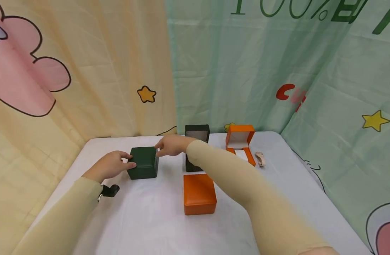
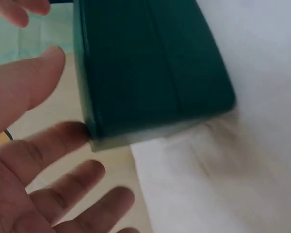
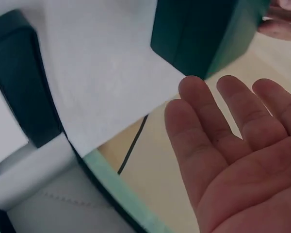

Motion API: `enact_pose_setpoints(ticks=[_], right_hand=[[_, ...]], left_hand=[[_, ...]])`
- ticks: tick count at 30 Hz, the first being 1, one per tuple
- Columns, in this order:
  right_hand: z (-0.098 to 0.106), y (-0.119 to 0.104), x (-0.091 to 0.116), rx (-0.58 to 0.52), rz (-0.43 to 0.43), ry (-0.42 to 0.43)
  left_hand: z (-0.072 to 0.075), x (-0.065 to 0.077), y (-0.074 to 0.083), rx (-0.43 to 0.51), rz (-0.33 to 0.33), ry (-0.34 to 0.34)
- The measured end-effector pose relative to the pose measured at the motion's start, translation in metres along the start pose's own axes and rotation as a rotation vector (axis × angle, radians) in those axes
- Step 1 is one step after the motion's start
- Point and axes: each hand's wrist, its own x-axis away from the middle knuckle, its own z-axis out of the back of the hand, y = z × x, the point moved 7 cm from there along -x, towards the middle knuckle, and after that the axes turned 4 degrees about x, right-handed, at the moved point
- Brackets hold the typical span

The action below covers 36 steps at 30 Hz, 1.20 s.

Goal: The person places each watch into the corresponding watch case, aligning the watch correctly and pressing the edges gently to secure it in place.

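Nearest on the white-covered desk (image 1: 144,223), a closed orange box (image 1: 199,194) is sitting around the middle, well in from both side edges. Beyond it, toward the left edge, a closed green box (image 1: 143,162) is sitting nearer the far left corner. The left hand (image 1: 109,165) is touching its left side, fingers lying spread and fairly straight. The right hand (image 1: 173,145) is holding its fingers extended at the box's right far corner; whether they are all touching is hard to tell. Farther right, a dark green box (image 1: 195,166) is standing with its lid up, partly hidden by the right sleeve (image 1: 233,173). Toward the far right corner, an orange box with a raised lid (image 1: 240,129) is standing near the far edge, a watch (image 1: 260,159) lying just beside it.
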Motion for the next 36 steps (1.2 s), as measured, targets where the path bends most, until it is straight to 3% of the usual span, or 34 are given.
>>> enact_pose_setpoints(ticks=[3, 8, 16, 22, 27, 32, 36], right_hand=[[0.013, 0.013, 0.013, -0.086, -0.019, 0.03], [0.031, 0.038, 0.036, -0.171, -0.048, 0.108], [0.042, 0.083, 0.068, -0.213, -0.101, 0.218], [0.034, 0.113, 0.087, -0.257, -0.161, 0.236], [0.022, 0.129, 0.101, -0.199, -0.202, 0.237], [0.008, 0.143, 0.109, -0.125, -0.246, 0.204], [-0.004, 0.155, 0.116, -0.075, -0.277, 0.182]], left_hand=[[0.004, -0.003, 0.014, -0.047, -0.016, 0.045], [0.006, -0.008, 0.045, -0.036, -0.071, 0.135], [-0.012, -0.02, 0.093, -0.034, -0.16, 0.141], [-0.03, -0.028, 0.123, -0.018, -0.226, 0.12], [-0.045, -0.034, 0.143, 0.005, -0.27, 0.092], [-0.061, -0.041, 0.155, 0.0, -0.296, 0.053], [-0.073, -0.048, 0.158, 0.007, -0.274, 0.02]])
